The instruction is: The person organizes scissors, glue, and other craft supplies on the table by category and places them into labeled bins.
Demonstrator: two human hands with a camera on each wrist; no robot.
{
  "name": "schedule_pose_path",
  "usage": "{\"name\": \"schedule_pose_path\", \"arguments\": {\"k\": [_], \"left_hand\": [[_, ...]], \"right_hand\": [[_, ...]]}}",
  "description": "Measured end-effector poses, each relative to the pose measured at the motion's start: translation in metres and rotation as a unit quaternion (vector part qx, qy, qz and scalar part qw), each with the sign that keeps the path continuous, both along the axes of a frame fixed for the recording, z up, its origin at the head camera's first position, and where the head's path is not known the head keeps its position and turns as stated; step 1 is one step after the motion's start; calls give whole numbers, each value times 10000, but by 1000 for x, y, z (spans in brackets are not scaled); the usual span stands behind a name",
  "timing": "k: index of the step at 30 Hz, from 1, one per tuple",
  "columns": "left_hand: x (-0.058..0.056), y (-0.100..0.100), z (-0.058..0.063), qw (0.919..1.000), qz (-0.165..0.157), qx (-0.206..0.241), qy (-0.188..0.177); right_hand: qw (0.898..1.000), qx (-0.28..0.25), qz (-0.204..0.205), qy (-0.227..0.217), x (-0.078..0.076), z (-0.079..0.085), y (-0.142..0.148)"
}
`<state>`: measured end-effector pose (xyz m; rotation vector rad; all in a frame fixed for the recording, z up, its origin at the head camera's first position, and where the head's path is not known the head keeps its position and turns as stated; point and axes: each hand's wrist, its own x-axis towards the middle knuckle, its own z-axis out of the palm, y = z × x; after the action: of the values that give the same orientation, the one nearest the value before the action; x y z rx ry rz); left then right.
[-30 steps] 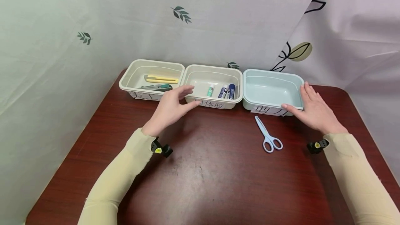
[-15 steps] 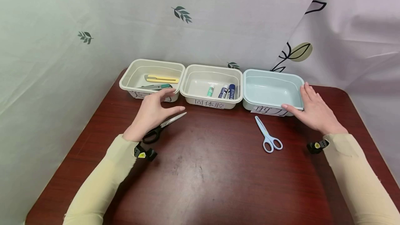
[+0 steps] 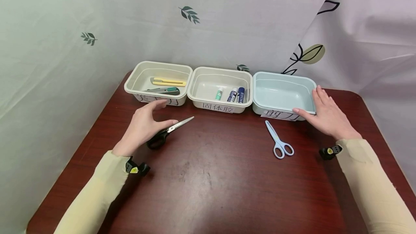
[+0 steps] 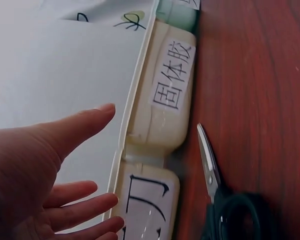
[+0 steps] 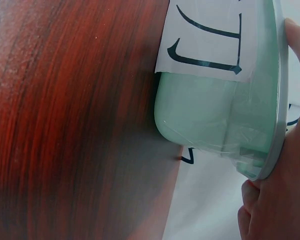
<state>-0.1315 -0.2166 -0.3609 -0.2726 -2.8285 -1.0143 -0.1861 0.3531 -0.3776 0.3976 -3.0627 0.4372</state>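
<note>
My left hand (image 3: pixel 143 124) hovers with fingers and thumb spread, in front of the left bin, and holds nothing. Below it on the table lies a pair of black-handled scissors (image 3: pixel 180 124), blades pointing right; the hand partly covers the handles in the head view. My right hand (image 3: pixel 329 115) rests on the right front corner of the light blue bin (image 3: pixel 282 89), fingers extended along the side rim and thumb at the front rim. In front of that bin lies a pair of light blue scissors (image 3: pixel 275 139), handles toward me.
Left of the blue bin stand a cream middle bin (image 3: pixel 204 97) with several glue sticks (image 3: pixel 240 95) and a cream left bin (image 3: pixel 139 89) with a yellow utility knife (image 3: pixel 168 82) and a grey-green utility knife (image 3: pixel 167 90). Patterned cloth (image 3: pixel 130 17) hangs behind the table (image 3: pixel 227 176).
My left hand has moved left and toward me from in front of the middle bin. The black-handled scissors have come into view beneath it. The right hand stays at the blue bin.
</note>
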Motion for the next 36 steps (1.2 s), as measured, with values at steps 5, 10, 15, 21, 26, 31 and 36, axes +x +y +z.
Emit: {"name": "schedule_pose_path", "arguments": {"k": [5, 10, 15, 21, 26, 31, 36], "left_hand": [[7, -9, -1, 9994, 79, -314, -158], [14, -15, -1, 9980, 102, -519, -356], [20, -21, -4, 9968, 38, -696, -404], [25, -29, -12, 9941, 65, -828, -702], [29, -34, -19, 9921, -6, -902, -870], [27, -37, -24, 9881, -237, -1226, -896], [23, -40, -28, 9829, -437, -1450, -1045]], "right_hand": [[10000, 4, 1, 1, 0, 1, 0], [10000, 29, -7, 6, -1, 1, 0], [10000, 28, -14, 3, -1, 1, 0], [10000, 12, -17, 5, -1, 1, 0], [10000, 8, -24, 2, 0, 1, -1], [10000, 14, -15, -6, 2, 1, -1], [10000, 5, -18, -8, 2, 0, 0]]}}
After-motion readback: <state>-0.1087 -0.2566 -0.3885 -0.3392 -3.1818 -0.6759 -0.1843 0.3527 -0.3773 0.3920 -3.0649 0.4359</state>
